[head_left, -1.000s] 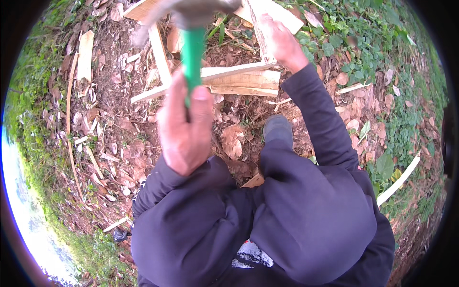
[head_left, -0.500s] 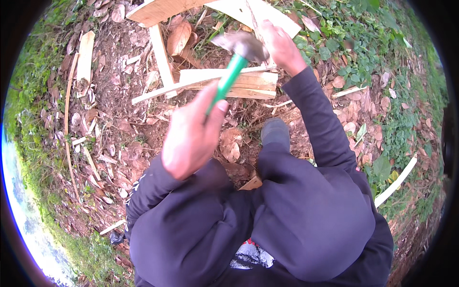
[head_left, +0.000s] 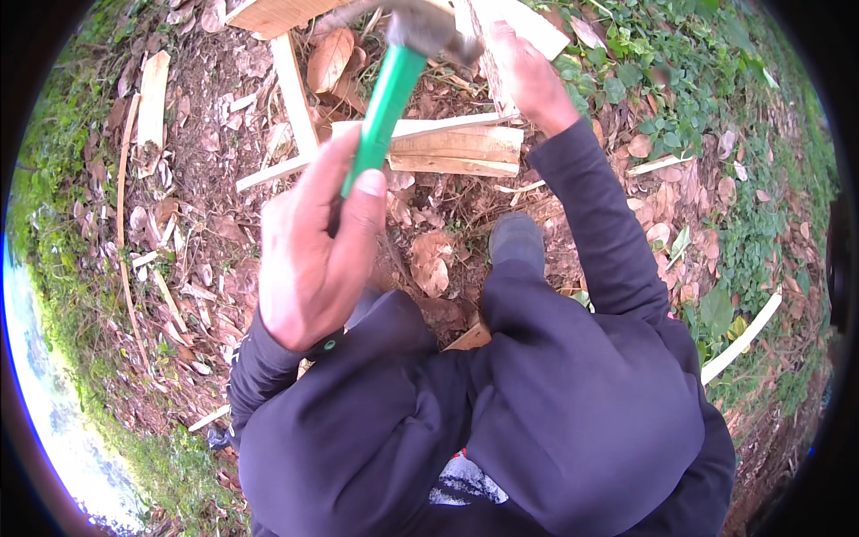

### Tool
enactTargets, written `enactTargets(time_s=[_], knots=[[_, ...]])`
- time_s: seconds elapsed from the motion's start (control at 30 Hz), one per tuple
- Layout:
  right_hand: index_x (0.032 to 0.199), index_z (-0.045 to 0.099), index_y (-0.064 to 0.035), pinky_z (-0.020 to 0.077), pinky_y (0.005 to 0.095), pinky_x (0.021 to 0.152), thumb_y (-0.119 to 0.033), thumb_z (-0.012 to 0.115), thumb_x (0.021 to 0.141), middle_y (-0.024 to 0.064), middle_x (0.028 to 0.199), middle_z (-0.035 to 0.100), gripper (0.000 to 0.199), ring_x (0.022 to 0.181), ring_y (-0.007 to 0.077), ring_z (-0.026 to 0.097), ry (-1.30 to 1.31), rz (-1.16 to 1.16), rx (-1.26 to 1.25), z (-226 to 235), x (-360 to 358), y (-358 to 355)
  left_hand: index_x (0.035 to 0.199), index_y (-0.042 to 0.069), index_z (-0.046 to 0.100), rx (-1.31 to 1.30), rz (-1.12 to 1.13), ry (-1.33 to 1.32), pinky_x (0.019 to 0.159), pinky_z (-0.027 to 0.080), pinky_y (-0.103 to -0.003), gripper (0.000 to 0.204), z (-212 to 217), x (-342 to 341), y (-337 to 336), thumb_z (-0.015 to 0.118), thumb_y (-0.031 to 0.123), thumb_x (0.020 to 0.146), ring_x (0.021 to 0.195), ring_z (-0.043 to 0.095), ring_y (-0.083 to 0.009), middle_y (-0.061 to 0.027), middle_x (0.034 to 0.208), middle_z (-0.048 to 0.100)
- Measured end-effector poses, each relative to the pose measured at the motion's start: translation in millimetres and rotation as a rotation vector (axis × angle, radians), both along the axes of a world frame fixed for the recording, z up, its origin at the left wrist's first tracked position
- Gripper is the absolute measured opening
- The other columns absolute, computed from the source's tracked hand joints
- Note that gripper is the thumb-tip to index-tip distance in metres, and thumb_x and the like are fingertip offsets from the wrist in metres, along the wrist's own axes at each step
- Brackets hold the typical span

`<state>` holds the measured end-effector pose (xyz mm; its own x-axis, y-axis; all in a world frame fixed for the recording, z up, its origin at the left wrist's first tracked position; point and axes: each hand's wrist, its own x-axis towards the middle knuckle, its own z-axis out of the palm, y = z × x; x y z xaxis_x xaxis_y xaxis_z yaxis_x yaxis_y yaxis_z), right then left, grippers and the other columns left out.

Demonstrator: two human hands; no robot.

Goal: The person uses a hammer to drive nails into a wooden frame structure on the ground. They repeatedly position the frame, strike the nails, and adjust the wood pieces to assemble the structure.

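Left hand closed around green-handled hammer; right hand gripping wood piece.

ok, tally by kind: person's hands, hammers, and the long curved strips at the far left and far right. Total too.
Hands: 2 (left hand, right hand)
Hammers: 1 (green-handled hammer)
Long curved strips: 2 (thin brown strip far left, pale strip far right)
Total: 5
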<state>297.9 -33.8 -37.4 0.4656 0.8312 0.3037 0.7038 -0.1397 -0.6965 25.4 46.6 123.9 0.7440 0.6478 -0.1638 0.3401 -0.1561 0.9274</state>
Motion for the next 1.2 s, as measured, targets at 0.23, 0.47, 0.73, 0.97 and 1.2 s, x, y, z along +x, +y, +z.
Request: enactTargets(time_s=[0.23,0.47,0.73,0.97,1.2], knots=[[0.114,0.06,0.0066,0.048,0.035,0.089,-0.041,0.032,0.111,0.0171,0.1,0.066,0.055,0.091,0.0222,0.062,0.428,-0.154,-0.29,39,-13,9,0.139,-0.005,0.053,0.288,-0.139,0.012,0.047,0.041,-0.026,0.04,-25,4,-10,0.053,0.011,0.102,0.052,0.052,-0.01,-0.0073,0.072,0.059],[0.111,0.059,0.007,0.0471,0.0423,0.093,-0.05,0.03,0.105,0.0265,0.103,0.066,0.065,0.099,0.0389,0.064,0.415,-0.112,-0.256,19,-4,-2,0.141,-0.005,0.051,-0.075,0.227,-0.29,0.046,0.042,-0.023,0.043,13,15,2,0.055,0.016,0.104,0.053,0.051,-0.004,-0.0023,0.071,0.061],[0.137,0.051,0.0017,0.0509,0.0406,0.092,-0.008,0.064,0.081,0.0216,0.114,0.066,0.058,0.106,0.0349,0.064,0.045,0.112,-0.237,-8,16,-10,0.137,-0.006,0.053,0.194,-0.044,0.021,0.052,0.046,-0.028,0.041,12,6,-4,0.058,0.011,0.1,0.055,0.056,-0.0113,-0.0084,0.072,0.063],[0.129,0.054,0.0035,0.0511,0.036,0.09,-0.016,0.05,0.1,0.0164,0.108,0.066,0.035,0.099,0.0233,0.065,0.15,0.017,-0.387,33,-3,-1,0.143,-0.003,0.049,0.023,0.16,-0.221,0.053,0.041,-0.021,0.046,-13,2,-13,0.061,0.009,0.1,0.06,0.051,-0.0038,0.0002,0.079,0.061],[0.094,0.058,-0.0027,0.0492,0.0374,0.086,-0.038,0.033,0.106,0.0068,0.089,0.066,0.045,0.089,0.0177,0.064,0.733,-0.192,0.087,14,-13,-17,0.122,-0.001,0.044,0.092,0.097,-0.175,0.058,0.052,-0.024,0.053,-65,-4,-8,0.08,0.004,0.084,0.065,0.065,-0.011,-0.0157,0.124,0.064]])
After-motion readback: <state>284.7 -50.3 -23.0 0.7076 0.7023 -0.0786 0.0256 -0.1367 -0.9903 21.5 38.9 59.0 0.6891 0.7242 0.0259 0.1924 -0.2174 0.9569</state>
